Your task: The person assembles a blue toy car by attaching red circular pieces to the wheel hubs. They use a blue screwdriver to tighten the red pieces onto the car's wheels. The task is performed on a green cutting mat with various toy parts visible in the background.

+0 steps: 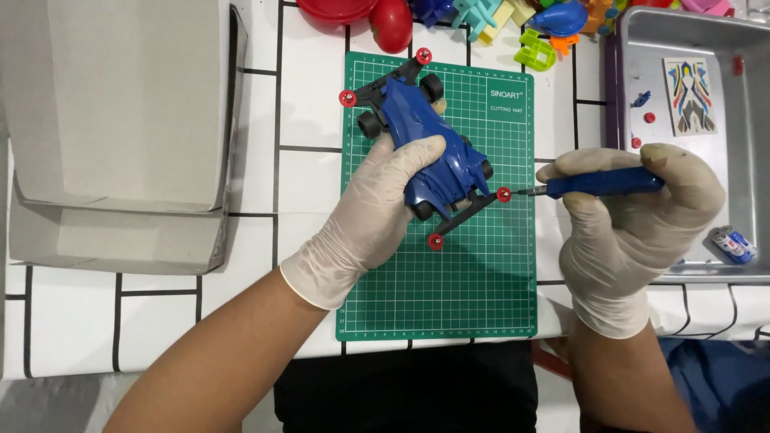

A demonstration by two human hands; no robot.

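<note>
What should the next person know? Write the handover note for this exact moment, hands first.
Left hand: gloved, gripping the blue toy race car over the green cutting mat.
Right hand: gloved, holding a blue screwdriver, tip at the red roller on the car's black bumper.
Nearby: metal tray at right with a sticker sheet and small red parts; cardboard box at left.
Done: four red rollers sit on the car.
Left: whether this roller's screw is tight cannot be told.

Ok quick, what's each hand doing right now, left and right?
Left hand: closed around the blue toy car, holding it on the green cutting mat.
Right hand: closed on the blue screwdriver, tip at a red roller.
</note>
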